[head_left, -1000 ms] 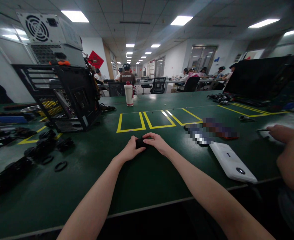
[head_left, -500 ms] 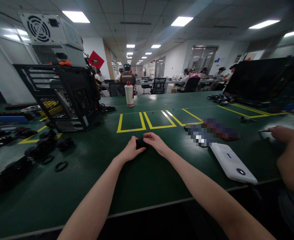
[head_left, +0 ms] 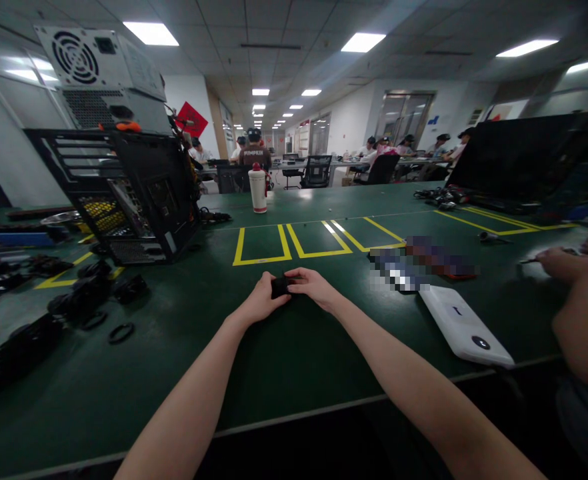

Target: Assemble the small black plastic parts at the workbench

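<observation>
Between my hands is a small black part (head_left: 279,287), compact and dark, its exact kind too small to make out. My left hand (head_left: 261,301) closes on its left side, thumb in front and fingers behind. From the right, the fingers of my right hand (head_left: 310,287) pinch its edge. Both hands rest low over the green tabletop (head_left: 304,360), just short of the yellow tape boxes (head_left: 263,261). Off to the left lie two black rings (head_left: 121,333) and several black parts (head_left: 77,297) similar in colour to the held one.
An open computer case (head_left: 139,200) with power supplies (head_left: 99,73) on top stands at left. A white cup (head_left: 258,190) is behind the tape. Phones and a white power bank (head_left: 464,327) lie right, near another person's hand (head_left: 569,265). A black monitor (head_left: 519,160) stands far right.
My right fingers have shifted slightly on the black part; my left hand stays around it. At the right, the other person's hands have moved a little.
</observation>
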Tool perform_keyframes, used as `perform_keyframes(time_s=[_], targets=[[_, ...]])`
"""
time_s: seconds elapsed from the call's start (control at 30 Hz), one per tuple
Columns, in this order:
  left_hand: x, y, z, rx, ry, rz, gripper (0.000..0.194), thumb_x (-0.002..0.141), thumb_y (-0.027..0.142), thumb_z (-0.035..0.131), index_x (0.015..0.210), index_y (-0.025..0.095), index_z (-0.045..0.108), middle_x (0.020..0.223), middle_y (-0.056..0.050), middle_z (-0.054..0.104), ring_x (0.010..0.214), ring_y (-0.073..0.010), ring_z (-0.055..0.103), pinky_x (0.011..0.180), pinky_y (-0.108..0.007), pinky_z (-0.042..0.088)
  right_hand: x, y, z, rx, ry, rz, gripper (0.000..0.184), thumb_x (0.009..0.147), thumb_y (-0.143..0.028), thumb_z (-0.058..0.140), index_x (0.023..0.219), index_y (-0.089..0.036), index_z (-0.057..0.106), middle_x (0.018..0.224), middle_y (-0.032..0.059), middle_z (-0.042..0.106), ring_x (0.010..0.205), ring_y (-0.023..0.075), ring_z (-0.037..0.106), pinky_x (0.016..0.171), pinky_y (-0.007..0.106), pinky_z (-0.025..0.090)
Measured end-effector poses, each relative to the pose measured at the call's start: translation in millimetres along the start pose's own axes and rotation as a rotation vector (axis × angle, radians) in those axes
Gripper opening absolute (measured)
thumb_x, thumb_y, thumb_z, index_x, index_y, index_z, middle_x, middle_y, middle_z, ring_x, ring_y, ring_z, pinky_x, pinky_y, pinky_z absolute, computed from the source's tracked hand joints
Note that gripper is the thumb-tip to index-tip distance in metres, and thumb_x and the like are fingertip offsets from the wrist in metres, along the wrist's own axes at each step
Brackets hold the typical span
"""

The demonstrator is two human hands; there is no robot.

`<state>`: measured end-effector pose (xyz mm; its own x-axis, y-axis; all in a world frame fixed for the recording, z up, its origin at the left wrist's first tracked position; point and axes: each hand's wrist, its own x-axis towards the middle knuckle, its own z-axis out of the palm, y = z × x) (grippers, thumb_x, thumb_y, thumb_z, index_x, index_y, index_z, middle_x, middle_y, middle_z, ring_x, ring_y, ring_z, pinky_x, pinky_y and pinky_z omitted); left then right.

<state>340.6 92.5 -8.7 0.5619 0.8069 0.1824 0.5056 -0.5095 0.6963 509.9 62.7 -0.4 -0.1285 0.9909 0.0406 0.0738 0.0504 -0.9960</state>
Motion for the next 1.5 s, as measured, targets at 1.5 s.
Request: perform_keyframes(time_s=[1.5], targets=[[-2, 7, -2.5, -0.043, -0.012, -0.077, 0.04, 0.065, 0.041, 0.056, 0.092, 0.016, 0.039, 0.093, -0.008, 0.05, 0.083, -0.0207, 0.051, 0.067, -0.031, 0.042, 0, 5, 2, -0.01, 0.043, -0.064, 0.023, 0.067, -0.022, 0.058, 0.089, -0.016, 0.056, 0.093, 0.0029, 0.058, 0.089, 0.0137, 0.053, 0.084, 0.034, 0.039]])
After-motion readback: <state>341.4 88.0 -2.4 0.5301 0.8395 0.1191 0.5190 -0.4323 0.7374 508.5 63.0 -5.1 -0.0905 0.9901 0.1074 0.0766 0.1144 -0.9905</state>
